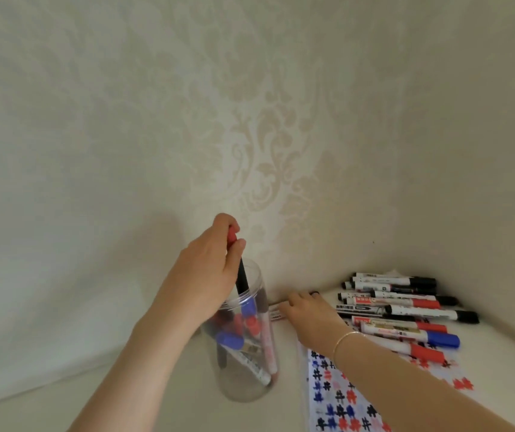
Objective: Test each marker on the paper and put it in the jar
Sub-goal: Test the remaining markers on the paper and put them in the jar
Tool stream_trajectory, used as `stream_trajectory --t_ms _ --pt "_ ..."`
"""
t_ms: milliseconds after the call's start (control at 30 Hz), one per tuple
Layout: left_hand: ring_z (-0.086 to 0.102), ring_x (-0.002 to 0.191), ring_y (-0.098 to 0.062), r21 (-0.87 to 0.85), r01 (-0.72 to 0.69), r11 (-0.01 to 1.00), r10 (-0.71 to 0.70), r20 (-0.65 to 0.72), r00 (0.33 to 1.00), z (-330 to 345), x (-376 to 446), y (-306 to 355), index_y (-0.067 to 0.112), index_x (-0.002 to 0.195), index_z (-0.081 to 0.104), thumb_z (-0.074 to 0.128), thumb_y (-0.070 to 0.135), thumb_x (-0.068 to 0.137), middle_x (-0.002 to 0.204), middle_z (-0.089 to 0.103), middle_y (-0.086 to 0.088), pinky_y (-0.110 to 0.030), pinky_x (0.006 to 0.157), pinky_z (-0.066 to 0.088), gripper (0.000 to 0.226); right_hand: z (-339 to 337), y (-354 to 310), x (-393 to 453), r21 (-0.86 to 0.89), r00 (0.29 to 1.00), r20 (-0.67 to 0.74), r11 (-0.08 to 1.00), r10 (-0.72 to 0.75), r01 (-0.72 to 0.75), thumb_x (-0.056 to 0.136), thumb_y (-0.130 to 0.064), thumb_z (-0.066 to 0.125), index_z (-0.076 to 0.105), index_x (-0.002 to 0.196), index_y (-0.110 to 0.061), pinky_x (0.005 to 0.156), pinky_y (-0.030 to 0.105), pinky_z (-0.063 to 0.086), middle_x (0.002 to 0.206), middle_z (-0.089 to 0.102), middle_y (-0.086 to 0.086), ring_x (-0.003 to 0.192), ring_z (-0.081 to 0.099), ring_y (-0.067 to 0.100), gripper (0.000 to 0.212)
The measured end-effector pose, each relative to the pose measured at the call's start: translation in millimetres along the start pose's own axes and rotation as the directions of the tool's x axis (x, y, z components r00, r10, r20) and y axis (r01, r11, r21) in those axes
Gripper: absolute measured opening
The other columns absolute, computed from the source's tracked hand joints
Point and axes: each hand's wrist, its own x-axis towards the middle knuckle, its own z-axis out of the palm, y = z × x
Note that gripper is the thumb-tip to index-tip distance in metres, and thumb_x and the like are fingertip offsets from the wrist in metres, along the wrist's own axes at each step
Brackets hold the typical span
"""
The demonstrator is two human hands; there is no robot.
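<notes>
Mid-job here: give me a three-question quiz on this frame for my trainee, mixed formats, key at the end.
1. True or false: the left hand holds a marker over the jar.
2. Multiple choice: the right hand is (A) writing on the paper, (B) reaching to markers lying behind the jar, (C) gripping the jar.
3. Fill in: the untested markers lie in a pile to the ___ of the jar.

Key: 1 true; 2 B; 3 right.
</notes>
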Motion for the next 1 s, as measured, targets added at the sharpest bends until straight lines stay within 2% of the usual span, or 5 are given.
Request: stream_trajectory --t_ms 433,533,633,867,1000 --pt "0.063 0.084 -0.007 0.132 0.156 0.979 -0.203 0.547 0.812 0.0 19.5 -16.1 0.029 0.091 0.073 0.06 0.025 0.087 0.091 0.07 0.01 -0.019 0.073 0.049 0.014 -40.3 16.4 8.3 0.19 0.943 -0.101 0.936 0.318 -0.296 0.084 -0.01 0.055 0.048 0.11 -0.011 0.073 0.033 0.043 0.111 0.049 0.009 0.097 0.053 0.027 0.027" --pt "0.06 0.06 -0.006 0.282 0.135 0.95 -0.297 0.679 0.672 2.3 27.2 -10.0 0.022 0.083 0.075 0.068 0.017 0.078 0.077 0.071 0.004 -0.01 0.048 0.042 0.01 -58.0 29.7 -1.3 0.648 0.867 0.072 0.638 0.494 -0.417 0.079 -0.016 0.063 0.05 0.093 -0.013 0.062 0.028 0.045 0.088 0.058 0.005 0.076 0.057 0.023 0.02" --pt "0.066 0.074 -0.015 0.336 0.161 0.928 -0.363 0.715 0.598 4.7 32.6 -4.7 0.017 0.091 0.076 0.075 0.02 0.074 0.086 0.074 0.001 -0.024 0.07 0.053 0.017 -70.2 30.8 -14.9 0.908 0.847 0.249 0.192 0.47 -0.373 0.081 -0.003 0.065 0.054 0.1 -0.008 0.069 0.036 0.058 0.077 0.064 0.009 0.066 0.063 0.023 0.022" --pt "0.069 0.077 -0.021 -0.137 0.028 0.99 -0.021 0.048 0.999 5.9 13.8 41.2 0.027 0.091 0.068 0.049 0.023 0.093 0.083 0.071 0.006 -0.04 0.077 0.056 0.019 -88.2 31.2 -64.5 0.944 0.888 0.287 -0.262 0.361 -0.198 0.082 0.007 0.062 0.054 0.101 0.003 0.073 0.038 0.059 0.081 0.067 0.018 0.075 0.07 0.032 0.021" --pt "0.065 0.085 -0.014 -0.076 0.0 0.997 0.04 0.53 0.847 64.2 -8.4 72.9 0.017 0.115 0.058 0.056 0.035 0.093 0.101 0.066 0.004 -0.032 0.083 0.054 0.028 -88.9 38.5 -83.5 0.957 0.885 0.239 -0.252 0.401 -0.145 0.076 0.004 0.066 0.053 0.08 -0.005 0.076 0.041 0.055 0.078 0.066 0.018 0.072 0.065 0.028 0.016"
